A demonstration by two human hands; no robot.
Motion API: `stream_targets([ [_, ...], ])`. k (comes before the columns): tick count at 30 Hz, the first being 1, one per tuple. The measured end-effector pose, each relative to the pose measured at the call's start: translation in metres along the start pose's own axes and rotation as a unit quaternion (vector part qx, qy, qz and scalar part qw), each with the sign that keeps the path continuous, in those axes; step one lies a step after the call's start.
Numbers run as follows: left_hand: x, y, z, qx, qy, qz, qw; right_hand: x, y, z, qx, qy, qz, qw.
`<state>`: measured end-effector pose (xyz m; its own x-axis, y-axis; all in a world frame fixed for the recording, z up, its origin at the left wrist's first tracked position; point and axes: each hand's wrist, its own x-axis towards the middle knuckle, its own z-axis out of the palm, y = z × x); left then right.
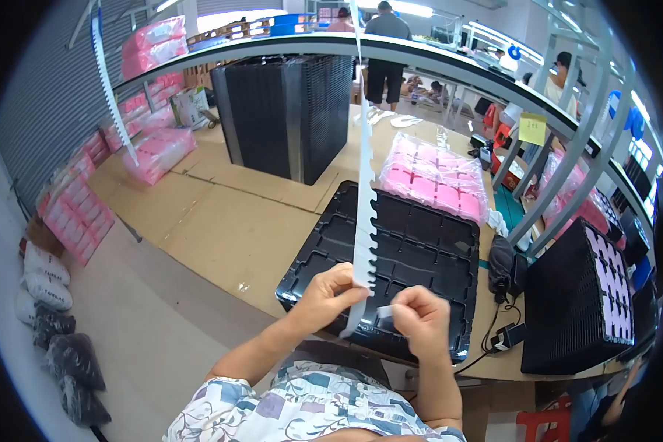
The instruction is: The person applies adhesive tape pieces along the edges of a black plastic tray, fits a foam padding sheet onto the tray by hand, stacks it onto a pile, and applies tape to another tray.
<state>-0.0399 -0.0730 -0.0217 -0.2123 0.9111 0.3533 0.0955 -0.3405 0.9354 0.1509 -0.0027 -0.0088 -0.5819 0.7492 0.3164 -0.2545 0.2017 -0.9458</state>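
Patterned shirt (309, 405): nearest, along the bottom edge.
White notched strip (364, 214): hanging upright in front of the black tray (435, 254); could tear or twist if tugged unevenly.
Left hand (324, 298): bent inward, fingers and thumb pinching the strip.
Right hand (423, 318): raised beside it, fingers curled, pinching a small white piece (384, 312); blurred.
Farther off on the surface (221, 206): pink packs (438, 193), then tall black stack (269, 121).

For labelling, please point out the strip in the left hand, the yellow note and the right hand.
White strip (365, 193), head view: its toothed length.
Yellow note (532, 129), head view: its middle.
Right hand (423, 318), head view: its middle.
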Motion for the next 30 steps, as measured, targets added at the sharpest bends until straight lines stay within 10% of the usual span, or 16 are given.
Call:
stream_targets([
  [4,-0.025,0.003,-0.056,-0.297,-0.002,-0.096,0.950,-0.001,-0.014,-0.024,0.042,-0.032,0.097,0.994],
  [10,-0.061,-0.001,-0.119,-0.051,0.249,-0.052,0.966,0.027,-0.041,-0.025,-0.262,-0.135,-0.011,0.956],
  [30,-0.043,-0.028,-0.096,-0.094,0.171,-0.049,0.979,0.124,0.026,0.081,-0.359,-0.313,0.069,0.877],
])
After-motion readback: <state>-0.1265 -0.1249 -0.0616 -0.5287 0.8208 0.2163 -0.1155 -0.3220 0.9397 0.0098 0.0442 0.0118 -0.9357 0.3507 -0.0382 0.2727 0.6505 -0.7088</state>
